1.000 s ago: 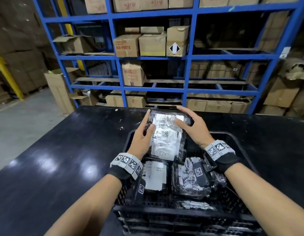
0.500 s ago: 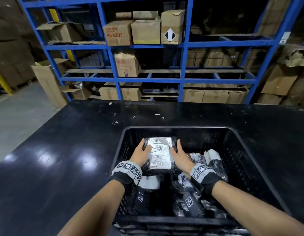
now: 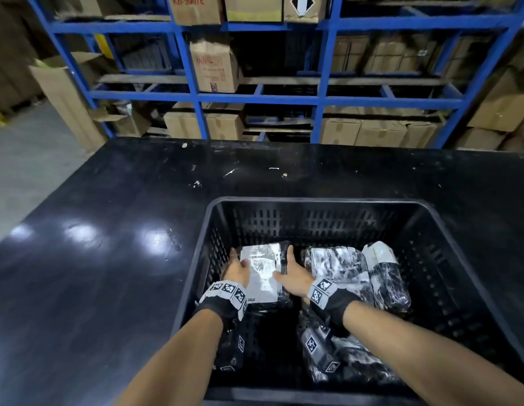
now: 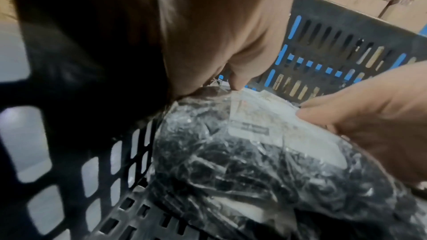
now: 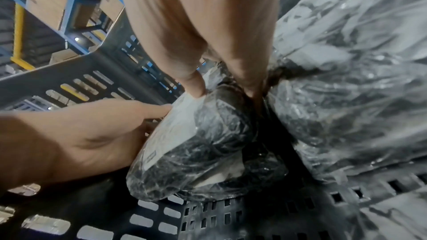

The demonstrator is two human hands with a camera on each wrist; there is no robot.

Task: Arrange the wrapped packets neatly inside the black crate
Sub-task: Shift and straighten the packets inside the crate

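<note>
**Packet held at the crate's left wall**

Both hands are down inside the crate, which stands on a black table. Between them lies 1 packet, label side up, at the crate's far-left part. The left hand grips the packet's left edge, thumb on the label and fingers curled down the side between packet and wall. In the left wrist view that gap is tight: the packet lies just beside the slotted left wall, and the left hand fills the slot between them. The right hand grips the packet's right edge, thumb on top, fingers wrapped down the side. The right wrist view shows its fingers wedged into the narrow cleft between the held packet and the neighbour packet, the 2 nearly touching.

In the head view the neighbour lies just right of the held one, with a third packet tilted against its right side. A fourth packet lies under the right forearm near the crate's near wall. Bare slotted floor shows in the near-left part, below the held packet, and a strip lies open along the far wall. Behind the table stands a blue rack with cardboard boxes.
</note>
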